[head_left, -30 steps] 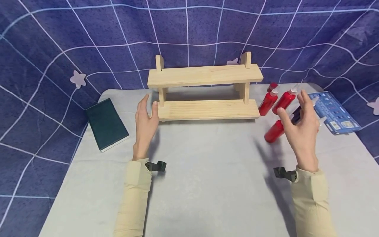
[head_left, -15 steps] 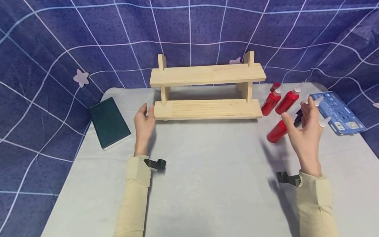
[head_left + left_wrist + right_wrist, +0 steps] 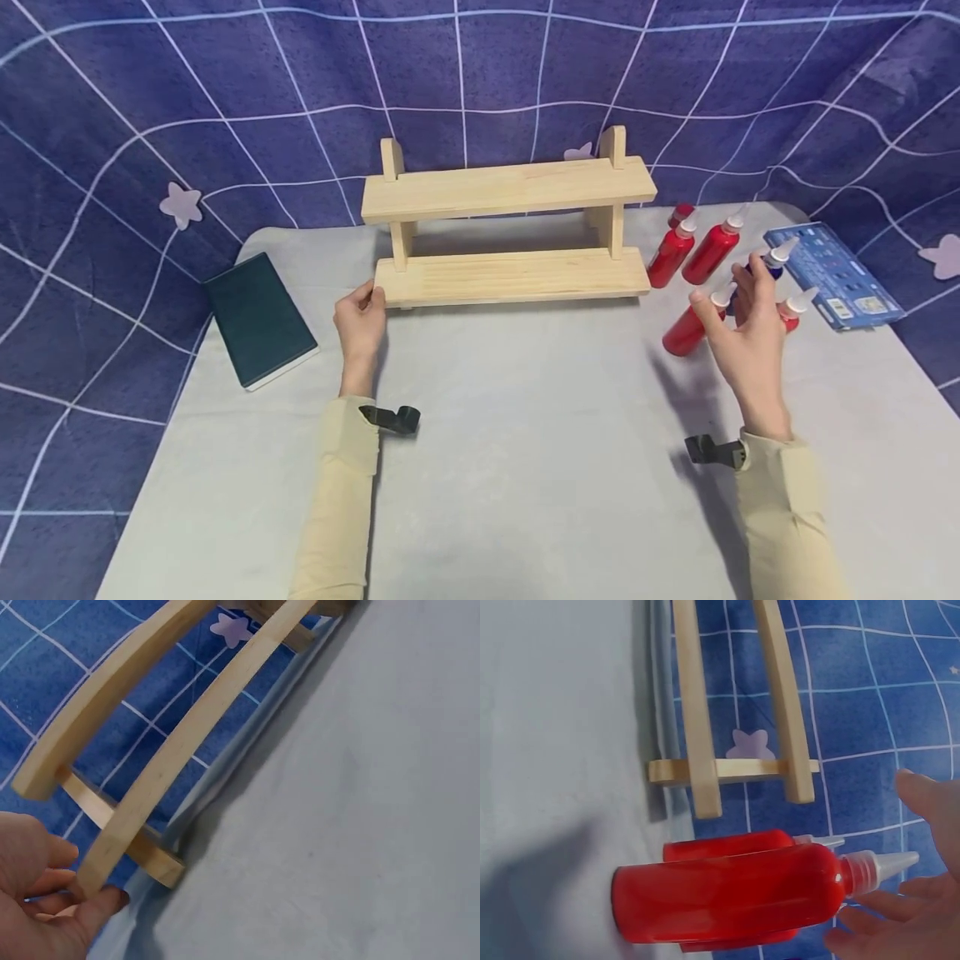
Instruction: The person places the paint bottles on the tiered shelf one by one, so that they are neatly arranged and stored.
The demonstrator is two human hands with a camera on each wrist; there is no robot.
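Two-tier wooden shelf [image 3: 510, 187], pinched at its left end

On the pale desk [image 3: 510, 467], a dark green book [image 3: 260, 321]; next, the left hand [image 3: 360, 329], its grip pinching the shelf's lower board [image 3: 517, 277]. Further right I see glossy red bottles [image 3: 712, 252] with nozzle caps [image 3: 733, 222], filling indistinct; beside them, the right hand [image 3: 750, 354], its grip spread. A blue packet [image 3: 836, 275] lies farthest right.

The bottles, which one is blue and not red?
It's the dark blue bottle, partly hidden behind the right hand, its white nozzle overlapping the blue printed pack in the head view. The other bottles look red.
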